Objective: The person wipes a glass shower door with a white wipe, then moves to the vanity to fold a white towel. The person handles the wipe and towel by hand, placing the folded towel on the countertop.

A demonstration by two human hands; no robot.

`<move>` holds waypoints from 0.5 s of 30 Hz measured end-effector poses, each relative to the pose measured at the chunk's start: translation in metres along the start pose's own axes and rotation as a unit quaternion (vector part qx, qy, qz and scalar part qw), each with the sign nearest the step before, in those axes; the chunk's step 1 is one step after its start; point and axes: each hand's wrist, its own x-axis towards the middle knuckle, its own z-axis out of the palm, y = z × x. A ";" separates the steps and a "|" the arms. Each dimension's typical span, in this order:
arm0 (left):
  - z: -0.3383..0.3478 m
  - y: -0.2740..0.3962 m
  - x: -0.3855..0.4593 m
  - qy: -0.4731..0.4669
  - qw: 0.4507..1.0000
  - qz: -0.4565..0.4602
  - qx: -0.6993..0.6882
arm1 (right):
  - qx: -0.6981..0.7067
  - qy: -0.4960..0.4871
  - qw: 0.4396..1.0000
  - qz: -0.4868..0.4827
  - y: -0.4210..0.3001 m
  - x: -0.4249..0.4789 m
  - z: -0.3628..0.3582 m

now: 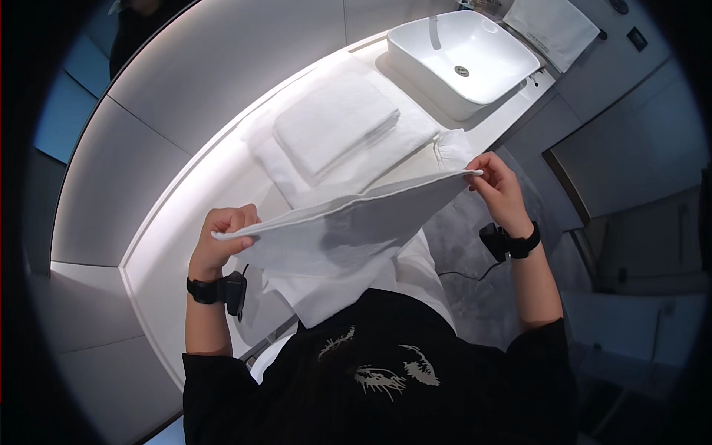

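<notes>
A white towel is stretched between my two hands, its top edge pulled nearly straight and its lower part hanging in front of my shirt. My left hand pinches one end of that edge between thumb and bent fingers. At the other end, my right hand grips the corner, higher and farther right in the view. Beyond the held towel, a folded stack of white towels rests on a larger folded white towel on the white counter.
A white vessel sink with a round drain stands on the counter at the far right. Beside the stack lies a crumpled white cloth. Another white towel hangs past the sink. A panelled wall runs along the counter's back.
</notes>
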 end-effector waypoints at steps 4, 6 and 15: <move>0.009 0.013 -0.005 -0.039 0.999 0.038 -0.002 | 0.055 0.002 0.998 -0.022 -0.013 -0.010 -0.001; 0.012 0.022 -0.011 -0.053 0.997 0.049 -0.003 | 0.050 0.000 0.998 -0.025 -0.025 -0.016 -0.003; -0.012 0.103 0.015 0.050 0.917 0.015 0.395 | -0.150 -0.068 0.978 -0.130 -0.091 0.018 -0.029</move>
